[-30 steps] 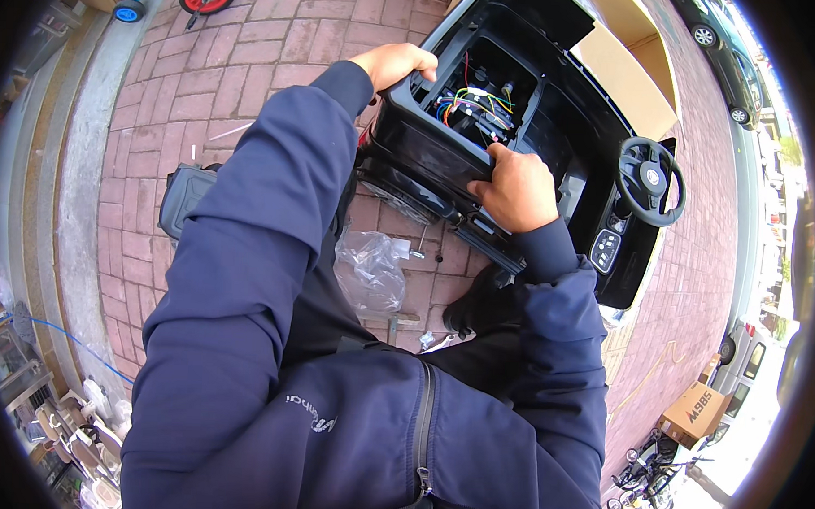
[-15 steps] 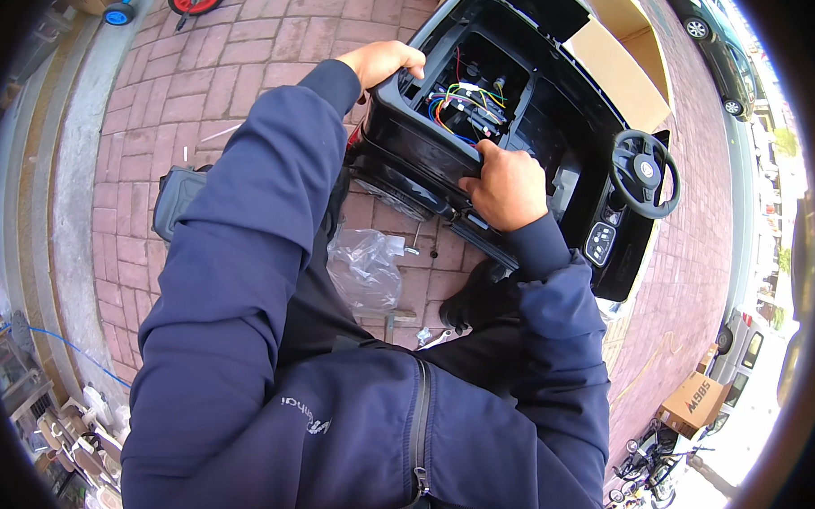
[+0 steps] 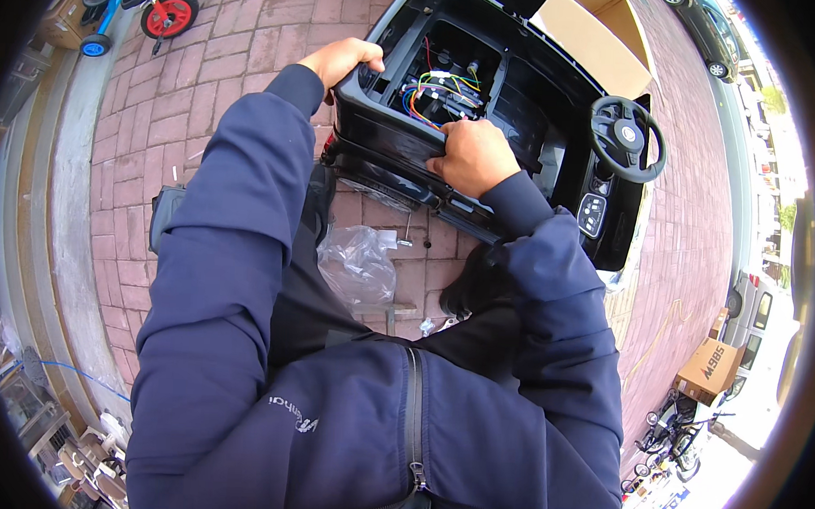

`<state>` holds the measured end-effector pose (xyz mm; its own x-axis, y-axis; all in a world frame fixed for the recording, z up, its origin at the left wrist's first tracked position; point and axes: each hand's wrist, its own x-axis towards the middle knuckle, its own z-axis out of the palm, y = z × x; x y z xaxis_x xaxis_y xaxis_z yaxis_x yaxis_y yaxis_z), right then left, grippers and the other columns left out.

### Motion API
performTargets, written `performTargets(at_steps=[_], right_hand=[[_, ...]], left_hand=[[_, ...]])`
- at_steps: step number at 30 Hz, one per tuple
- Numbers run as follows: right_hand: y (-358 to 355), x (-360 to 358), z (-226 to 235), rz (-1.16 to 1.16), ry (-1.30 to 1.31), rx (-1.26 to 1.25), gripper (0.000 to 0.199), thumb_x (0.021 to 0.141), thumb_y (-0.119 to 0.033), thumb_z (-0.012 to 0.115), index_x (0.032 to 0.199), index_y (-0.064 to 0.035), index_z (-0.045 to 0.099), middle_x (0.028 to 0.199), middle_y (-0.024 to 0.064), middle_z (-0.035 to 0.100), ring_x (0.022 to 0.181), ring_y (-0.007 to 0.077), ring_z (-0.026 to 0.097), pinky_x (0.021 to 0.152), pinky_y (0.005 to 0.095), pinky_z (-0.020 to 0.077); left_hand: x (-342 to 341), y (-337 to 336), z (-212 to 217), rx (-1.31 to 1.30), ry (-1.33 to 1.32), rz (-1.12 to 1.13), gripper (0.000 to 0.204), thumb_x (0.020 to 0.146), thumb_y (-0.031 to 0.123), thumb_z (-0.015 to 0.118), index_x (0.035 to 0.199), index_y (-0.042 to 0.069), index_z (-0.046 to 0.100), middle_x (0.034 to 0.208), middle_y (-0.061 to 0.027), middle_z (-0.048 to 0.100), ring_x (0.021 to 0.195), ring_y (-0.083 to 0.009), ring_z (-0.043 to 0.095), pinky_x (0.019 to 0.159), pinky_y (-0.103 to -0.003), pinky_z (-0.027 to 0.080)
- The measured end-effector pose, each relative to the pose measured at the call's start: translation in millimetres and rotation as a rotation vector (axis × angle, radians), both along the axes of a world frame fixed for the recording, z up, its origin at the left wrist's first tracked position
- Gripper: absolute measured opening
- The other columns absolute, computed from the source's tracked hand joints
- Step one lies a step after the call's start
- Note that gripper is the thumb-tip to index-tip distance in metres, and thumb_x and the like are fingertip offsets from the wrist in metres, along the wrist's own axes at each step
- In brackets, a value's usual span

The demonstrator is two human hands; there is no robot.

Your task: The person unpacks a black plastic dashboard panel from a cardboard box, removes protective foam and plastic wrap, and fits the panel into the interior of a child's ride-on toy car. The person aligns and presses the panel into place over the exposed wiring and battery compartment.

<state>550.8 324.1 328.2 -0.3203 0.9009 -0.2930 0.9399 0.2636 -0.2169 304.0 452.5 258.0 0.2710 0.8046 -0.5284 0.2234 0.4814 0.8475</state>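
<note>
Since the earlier frame both hands had kept their places while the view shifted slightly. Left hand [image 3: 347, 59] was clamped over the rear corner of the black ride-on toy car [image 3: 520, 124], which sat on the brick pavement [image 3: 245, 33]. Right hand [image 3: 472, 156] was closed on the near rim of the open compartment, just beside the coloured wires [image 3: 436, 89]. Judged from this, the body was being steadied for work on the wiring; freeing one hand to reach inside seemed called for. Both arms were stretched forward, elbows bent.
</note>
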Motion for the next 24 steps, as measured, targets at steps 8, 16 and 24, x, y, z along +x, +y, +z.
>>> performTargets(at_steps=[8, 16, 24], right_hand=[[3.6, 18.2, 6.3, 0.123, 0.113, -0.047, 0.036, 0.086, -0.031, 0.080, 0.103, 0.0001, 0.077, 0.093, 0.0212, 0.077, 0.090, 0.0375, 0.075, 0.091, 0.0427, 0.0574], [-36.0, 81.3, -63.1, -0.123, 0.609, -0.223, 0.045, 0.083, -0.014, 0.082, 0.124, -0.0017, 0.066, 0.105, 0.0202, 0.076, 0.095, 0.0378, 0.073, 0.090, 0.0414, 0.0558], [-56.2, 56.1, -111.8, -0.291, 0.588, 0.192, 0.048, 0.072, -0.011, 0.089, 0.114, -0.0019, 0.066, 0.123, 0.0167, 0.066, 0.118, 0.0399, 0.062, 0.099, 0.0472, 0.0500]], left_hand=[[-2.2, 3.8, -14.3, 0.031, -0.023, -0.013, 0.028, 0.073, 0.043, 0.069, 0.075, 0.016, 0.064, 0.066, -0.0043, 0.064, 0.046, -0.0173, 0.047, 0.047, -0.035, 0.031], [-8.0, -9.7, 8.0, -0.055, -0.226, 0.000, 0.026, 0.083, 0.025, 0.070, 0.097, 0.004, 0.071, 0.089, -0.0066, 0.074, 0.077, -0.0184, 0.070, 0.074, -0.032, 0.058], [-11.3, -25.5, 30.7, -0.117, -0.163, 0.041, 0.020, 0.088, 0.025, 0.066, 0.086, 0.006, 0.071, 0.084, -0.0030, 0.073, 0.074, -0.0159, 0.071, 0.073, -0.031, 0.057]])
